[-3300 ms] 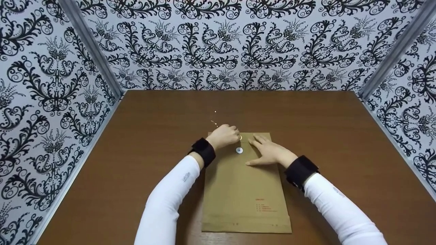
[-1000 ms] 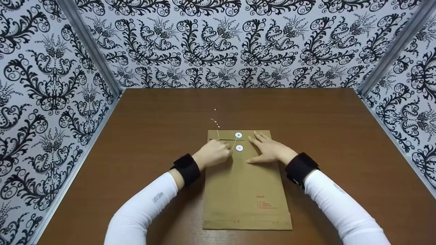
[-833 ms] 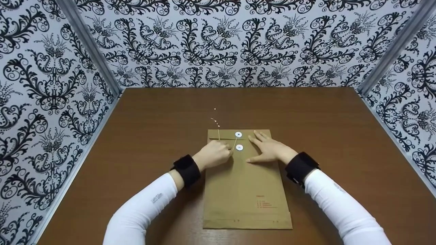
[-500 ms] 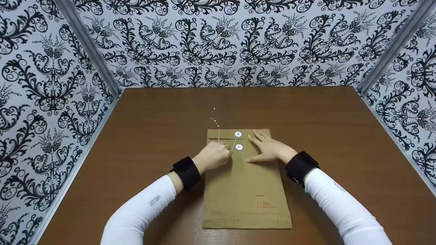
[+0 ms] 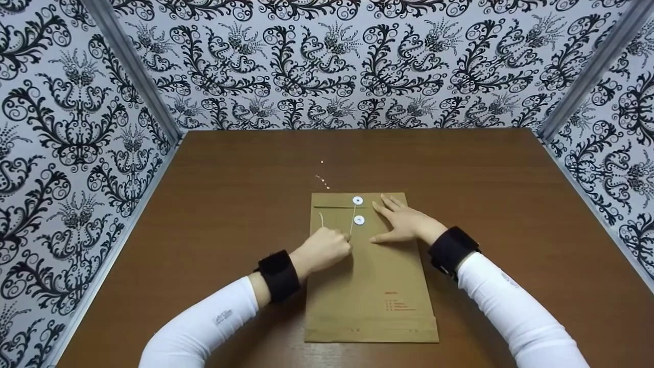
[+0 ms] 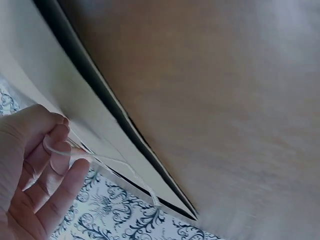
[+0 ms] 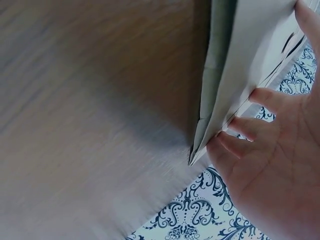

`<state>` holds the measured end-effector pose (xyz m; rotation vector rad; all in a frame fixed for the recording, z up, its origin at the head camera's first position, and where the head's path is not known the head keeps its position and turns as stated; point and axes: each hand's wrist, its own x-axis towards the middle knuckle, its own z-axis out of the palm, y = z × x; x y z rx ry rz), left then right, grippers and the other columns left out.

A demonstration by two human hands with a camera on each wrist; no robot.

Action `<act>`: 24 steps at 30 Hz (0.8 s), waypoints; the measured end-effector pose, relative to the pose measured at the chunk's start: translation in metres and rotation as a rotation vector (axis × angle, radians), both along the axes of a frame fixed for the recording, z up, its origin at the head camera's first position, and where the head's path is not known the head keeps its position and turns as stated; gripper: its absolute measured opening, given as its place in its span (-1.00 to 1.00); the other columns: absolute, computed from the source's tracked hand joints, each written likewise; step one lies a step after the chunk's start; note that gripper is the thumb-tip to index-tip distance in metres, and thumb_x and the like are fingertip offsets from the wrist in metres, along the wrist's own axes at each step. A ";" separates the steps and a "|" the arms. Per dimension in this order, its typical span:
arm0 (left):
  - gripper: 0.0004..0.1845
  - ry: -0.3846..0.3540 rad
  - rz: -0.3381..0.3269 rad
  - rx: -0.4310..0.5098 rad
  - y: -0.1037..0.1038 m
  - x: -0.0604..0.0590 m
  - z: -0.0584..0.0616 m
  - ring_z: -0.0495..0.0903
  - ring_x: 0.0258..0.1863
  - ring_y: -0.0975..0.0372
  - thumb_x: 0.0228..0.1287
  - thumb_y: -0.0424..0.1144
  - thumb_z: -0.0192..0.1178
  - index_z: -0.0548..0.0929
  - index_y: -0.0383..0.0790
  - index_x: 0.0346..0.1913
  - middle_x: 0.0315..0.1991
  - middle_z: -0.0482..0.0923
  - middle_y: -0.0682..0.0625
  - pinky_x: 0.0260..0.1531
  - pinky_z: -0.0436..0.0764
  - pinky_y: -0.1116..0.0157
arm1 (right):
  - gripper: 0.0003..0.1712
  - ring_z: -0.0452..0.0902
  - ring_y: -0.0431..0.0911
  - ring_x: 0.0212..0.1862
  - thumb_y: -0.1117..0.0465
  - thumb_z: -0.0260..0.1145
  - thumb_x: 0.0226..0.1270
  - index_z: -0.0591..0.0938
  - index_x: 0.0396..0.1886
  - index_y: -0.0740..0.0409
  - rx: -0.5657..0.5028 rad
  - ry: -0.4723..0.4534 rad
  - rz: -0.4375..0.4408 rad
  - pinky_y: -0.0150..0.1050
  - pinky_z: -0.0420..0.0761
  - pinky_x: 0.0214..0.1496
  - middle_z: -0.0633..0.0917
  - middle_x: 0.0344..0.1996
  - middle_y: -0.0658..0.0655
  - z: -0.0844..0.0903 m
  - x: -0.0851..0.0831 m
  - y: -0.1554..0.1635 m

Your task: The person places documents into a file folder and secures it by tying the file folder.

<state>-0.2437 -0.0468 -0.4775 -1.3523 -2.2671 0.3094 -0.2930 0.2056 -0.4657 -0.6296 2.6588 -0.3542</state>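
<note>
Lying flat on the brown desk (image 5: pixel 230 194), a kraft-paper envelope (image 5: pixel 370 286) is occupying the middle of the head view, its flap end pointing toward twelve o'clock and its red printed lines sitting near the five o'clock corner; two white round buttons (image 5: pixel 358 201) are showing on it, one on the flap and one just below on the body. The left hand (image 5: pixel 327 249) is curling into a loose fist over the envelope's nine o'clock side, pinching a thin pale string (image 5: pixel 352 222) between thumb and fingers (the left wrist view is showing the string (image 6: pixel 107 160) looped round the fingertips (image 6: pixel 59 150) and running off toward the envelope's edge (image 6: pixel 100 130)); from the hand the string is stretching up toward twelve o'clock, to the upper button, passing just beside the lower one, while a loose end is curving up at eleven o'clock of the fist. The right hand (image 5: pixel 406 222) is lying flat and spread, fingers straight, pressing on the envelope at about three o'clock of the buttons; the right wrist view is showing its fingertips (image 7: pixel 240 127) resting on the paper's layered edge (image 7: pixel 235 65). White sleeves and black wrist bands are covering both forearms; black-and-white patterned walls (image 5: pixel 357 66) are enclosing the desk on three sides.
</note>
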 end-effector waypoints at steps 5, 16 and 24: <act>-0.85 -0.036 0.021 0.000 0.003 0.009 0.001 0.65 -0.55 0.27 0.12 -0.31 0.35 0.76 -0.03 -0.55 -0.51 0.68 0.12 -0.63 0.62 0.30 | 0.18 -0.23 0.31 0.69 -0.38 0.30 0.31 0.04 0.67 0.13 -0.004 -0.002 0.004 0.30 0.13 0.62 -0.11 0.67 0.37 0.000 -0.001 0.001; -0.87 -0.088 0.036 0.000 0.014 0.020 0.005 0.67 -0.57 0.28 0.12 -0.35 0.34 0.78 -0.07 -0.51 -0.49 0.71 0.12 -0.62 0.64 0.32 | 0.18 -0.26 0.31 0.69 -0.36 0.31 0.32 0.03 0.67 0.14 -0.014 -0.003 0.010 0.28 0.08 0.65 -0.13 0.67 0.38 0.001 -0.001 0.002; -0.84 -0.083 0.026 0.011 0.025 0.022 0.004 0.67 -0.57 0.31 0.14 -0.34 0.33 0.78 -0.04 -0.51 -0.50 0.70 0.14 -0.62 0.64 0.35 | 0.17 -0.24 0.31 0.69 -0.36 0.31 0.31 0.05 0.67 0.15 -0.018 -0.002 0.009 0.27 0.10 0.64 -0.12 0.67 0.38 -0.001 -0.001 0.002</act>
